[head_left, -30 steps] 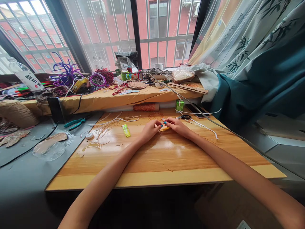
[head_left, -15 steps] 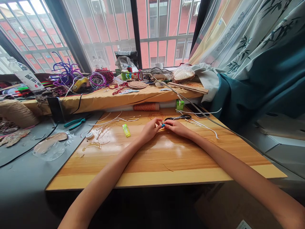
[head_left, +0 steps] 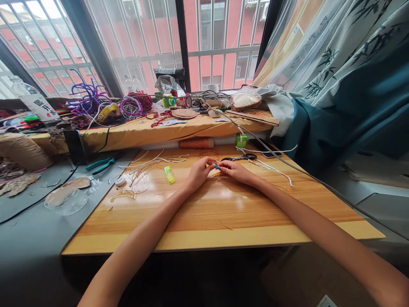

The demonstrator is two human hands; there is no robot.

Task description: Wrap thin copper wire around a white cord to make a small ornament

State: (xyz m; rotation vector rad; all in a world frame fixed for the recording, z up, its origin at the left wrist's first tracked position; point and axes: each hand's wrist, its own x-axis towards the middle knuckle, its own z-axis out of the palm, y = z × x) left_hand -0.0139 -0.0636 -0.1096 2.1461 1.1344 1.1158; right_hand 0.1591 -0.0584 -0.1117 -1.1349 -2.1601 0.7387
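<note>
My left hand [head_left: 200, 172] and my right hand [head_left: 238, 171] meet fingertip to fingertip over the wooden board. Both are closed in a pinch around a small blue piece [head_left: 217, 166], too small to name surely. Thin orange thread [head_left: 215, 175] shows just under the fingers. Behind my hands lies a loose coil of orange thread [head_left: 209, 155]. Black-handled scissors [head_left: 249, 157] rest just beyond my right hand. To the left of my left hand is a yellow-green lighter [head_left: 169, 175].
The wooden board [head_left: 198, 230] carries cut threads [head_left: 143, 166], a white cord [head_left: 281, 172], a spool of orange thread [head_left: 193, 143], a small green box [head_left: 241, 140] and a phone [head_left: 263, 148]. Teal pliers [head_left: 100, 165] lie left. A grey cable [head_left: 287, 164] crosses the right side.
My fingertips have shifted slightly around the small blue piece, and a bit more blue shows between them. The things on the board have stayed put.
</note>
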